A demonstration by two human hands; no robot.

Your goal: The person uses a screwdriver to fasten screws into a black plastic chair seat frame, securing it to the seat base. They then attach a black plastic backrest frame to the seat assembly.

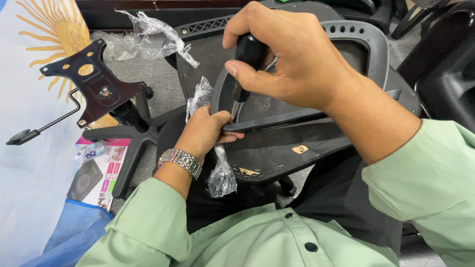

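Chair seat (277, 148), upside down across the person's lap, dark fabric underside up, staples along its edge and a brass-coloured threaded insert (300, 149) showing. Broad and rigid; probably moderately heavy, best steadied by its rim.

Grey plastic armrest (346, 34), a hard loop, lay on the seat with its lower bar against the underside. Stiff, smooth, likely to slide unless pinned down.

Five-star chair base (129, 129) stood on the grey floor to the left, with the black metal tilt plate (96, 81) and its lever beside it, partly over a white cloth printed with a yellow sun (29, 163).

Right hand (292, 54) was closed in a fist around the black handle of a screwdriver (246, 62), shaft pointing down toward the armrest bar. Tip hidden behind the left thumb; whether it sat in a screw could not be told.

Left hand (205, 131), metal watch at the wrist, pinched the armrest's lower bar, fingers shut on it, beside the shaft.

Crumpled clear plastic wrap (221, 178) hung just under the left hand; more lay at the top left. Light, limp, slippery.
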